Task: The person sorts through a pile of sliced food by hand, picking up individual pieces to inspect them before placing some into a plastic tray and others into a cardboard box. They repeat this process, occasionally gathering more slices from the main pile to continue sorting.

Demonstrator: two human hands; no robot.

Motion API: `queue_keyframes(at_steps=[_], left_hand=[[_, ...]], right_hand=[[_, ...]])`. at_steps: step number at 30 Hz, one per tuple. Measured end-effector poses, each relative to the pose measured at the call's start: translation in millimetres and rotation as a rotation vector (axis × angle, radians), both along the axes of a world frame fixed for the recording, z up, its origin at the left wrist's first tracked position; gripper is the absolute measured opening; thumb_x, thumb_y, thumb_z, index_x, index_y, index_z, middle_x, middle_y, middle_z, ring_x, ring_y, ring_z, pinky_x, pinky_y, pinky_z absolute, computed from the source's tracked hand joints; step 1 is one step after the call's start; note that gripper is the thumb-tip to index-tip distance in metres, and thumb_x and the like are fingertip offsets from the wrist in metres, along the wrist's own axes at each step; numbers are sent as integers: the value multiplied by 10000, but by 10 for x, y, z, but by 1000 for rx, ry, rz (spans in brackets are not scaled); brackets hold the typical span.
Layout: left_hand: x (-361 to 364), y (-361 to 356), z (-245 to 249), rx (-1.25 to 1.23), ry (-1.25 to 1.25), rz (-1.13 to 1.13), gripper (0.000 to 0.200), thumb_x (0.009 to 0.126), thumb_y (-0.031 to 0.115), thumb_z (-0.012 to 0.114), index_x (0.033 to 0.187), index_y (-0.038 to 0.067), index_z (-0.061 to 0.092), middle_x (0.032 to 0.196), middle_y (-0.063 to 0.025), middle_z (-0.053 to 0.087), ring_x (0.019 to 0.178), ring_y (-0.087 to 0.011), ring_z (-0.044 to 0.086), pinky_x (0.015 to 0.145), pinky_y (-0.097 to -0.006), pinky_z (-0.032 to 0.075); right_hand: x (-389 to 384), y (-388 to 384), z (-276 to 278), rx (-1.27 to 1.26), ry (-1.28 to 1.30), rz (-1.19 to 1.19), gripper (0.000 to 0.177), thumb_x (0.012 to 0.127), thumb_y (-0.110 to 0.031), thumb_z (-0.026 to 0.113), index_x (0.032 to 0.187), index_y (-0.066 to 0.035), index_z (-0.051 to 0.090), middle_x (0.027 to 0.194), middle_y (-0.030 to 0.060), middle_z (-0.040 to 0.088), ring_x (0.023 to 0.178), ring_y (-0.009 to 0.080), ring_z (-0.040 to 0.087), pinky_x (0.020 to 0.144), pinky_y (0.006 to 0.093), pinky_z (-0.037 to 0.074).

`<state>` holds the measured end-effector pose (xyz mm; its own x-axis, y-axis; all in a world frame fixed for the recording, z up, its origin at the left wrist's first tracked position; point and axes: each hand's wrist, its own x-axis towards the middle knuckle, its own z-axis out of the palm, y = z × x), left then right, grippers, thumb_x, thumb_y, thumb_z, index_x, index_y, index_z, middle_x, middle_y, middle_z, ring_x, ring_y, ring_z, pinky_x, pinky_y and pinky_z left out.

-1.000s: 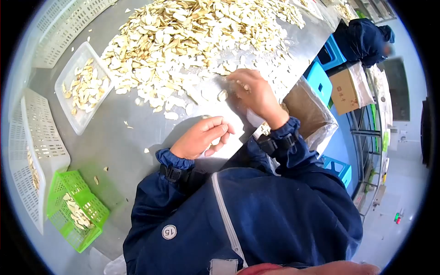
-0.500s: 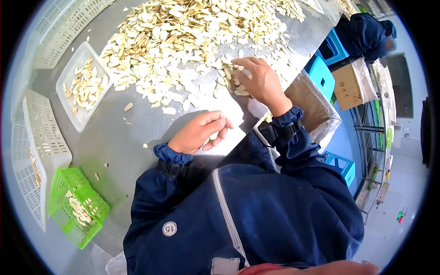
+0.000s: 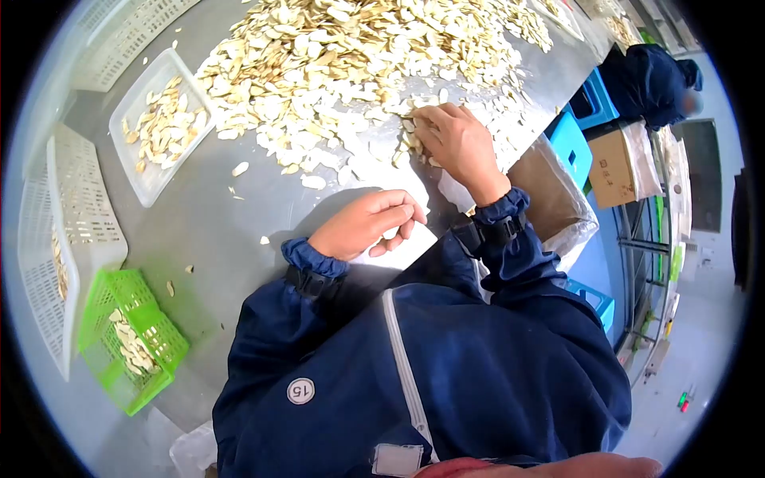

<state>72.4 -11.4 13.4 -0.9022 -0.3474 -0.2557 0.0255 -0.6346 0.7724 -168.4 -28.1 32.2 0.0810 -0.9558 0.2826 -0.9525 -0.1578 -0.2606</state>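
A large heap of pale, brown-edged dried slices (image 3: 351,60) spreads over the metal table (image 3: 231,263). At its near edge my right hand (image 3: 462,151) bends down, fingers and thumb drawn together on a few slices. My left hand (image 3: 370,223) lies closer to my body, fingers curled toward the thumb. A pale patch shows inside its curl, but I cannot tell what it is. Loose slices (image 3: 314,182) lie on the metal between the heap and my left hand.
A clear plastic tray (image 3: 149,187) with slices stands left of the heap. White perforated baskets (image 3: 92,195) and a green basket (image 3: 159,319) line the left side. Past the table's right edge are a lined box (image 3: 550,191), blue stools (image 3: 570,147), a carton (image 3: 612,167) and another person (image 3: 649,84).
The camera view has shifted, so the table and heap sit further right in it. My right fingers have drawn nearer the thumb at the heap's edge; my left hand stays curled.
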Motion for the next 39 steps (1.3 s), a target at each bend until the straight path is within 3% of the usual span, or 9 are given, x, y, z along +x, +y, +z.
queue_keyframes(at_steps=[7, 10, 14, 18, 20, 24, 30, 35, 39], left_hand=[[-1, -11, -41, 13, 56, 40, 311, 1158, 238, 440, 1180, -8, 627, 894, -46, 587, 654, -78, 507, 466, -205, 345], [4, -18, 7, 104, 51, 113, 384, 1165, 320, 431, 1143, -14, 620, 886, -40, 583, 654, -94, 530, 491, -226, 379], [26, -42, -39, 181, 110, 150, 429, 1171, 369, 421, 1133, -10, 618, 882, -45, 588, 654, -97, 532, 489, -228, 380], [18, -20, -58, 87, 92, 15, 384, 1170, 332, 436, 1081, 2, 612, 878, -55, 592, 635, -87, 517, 457, -215, 356], [22, -20, -88, 29, 91, -34, 358, 1168, 302, 441, 1045, 9, 604, 874, -61, 592, 621, -80, 506, 436, -208, 341], [112, -73, -70, 7, 115, -45, 329, 1166, 272, 453, 1000, 22, 587, 850, -64, 597, 591, -72, 501, 421, -207, 340], [58, -48, -52, -9, 101, -66, 326, 1169, 280, 449, 1011, 29, 586, 835, -56, 591, 588, -65, 498, 425, -210, 347], [47, -54, -59, -12, 74, -95, 330, 1173, 277, 434, 1016, 24, 577, 837, -56, 582, 597, -65, 498, 429, -208, 347], [53, -54, -64, -12, 66, -101, 333, 1174, 279, 432, 1021, 20, 575, 842, -60, 577, 606, -63, 496, 435, -204, 345]], right_hand=[[26, -87, 44, 105, -10, -10, 151, 955, -251, 715, 1054, -150, 768, 983, 101, 761, 910, 341, 715, 801, 441, 576], [72, -133, 90, 172, -172, -84, 143, 961, -245, 703, 1026, -130, 757, 943, 110, 777, 851, 343, 739, 751, 437, 582], [193, -203, 195, 193, -209, 45, 183, 964, -240, 688, 1088, -129, 762, 896, 114, 775, 806, 346, 749, 726, 440, 586], [487, -476, 57, -68, -59, 303, 240, 945, -236, 733, 1174, -169, 762, 1067, 92, 771, 954, 324, 734, 802, 435, 595], [706, -588, -13, -2, -169, 446, 324, 940, -172, 747, 1263, -145, 742, 1176, 116, 742, 1070, 355, 696, 881, 428, 586], [748, -641, -128, -36, -99, 587, 317, 950, -182, 738, 1264, -139, 739, 1170, 110, 747, 1068, 341, 700, 900, 422, 585], [213, -235, 218, 294, -337, 196, 233, 980, -162, 686, 1192, -96, 755, 1080, 149, 769, 887, 341, 751, 813, 412, 596], [-129, -57, 178, 194, -346, -1, 371, 976, -86, 630, 1335, -116, 717, 1147, 204, 757, 940, 347, 754, 862, 408, 593], [-154, -9, 154, 136, -278, 4, 360, 962, -80, 630, 1305, -130, 728, 1129, 172, 755, 962, 375, 735, 876, 435, 586]])
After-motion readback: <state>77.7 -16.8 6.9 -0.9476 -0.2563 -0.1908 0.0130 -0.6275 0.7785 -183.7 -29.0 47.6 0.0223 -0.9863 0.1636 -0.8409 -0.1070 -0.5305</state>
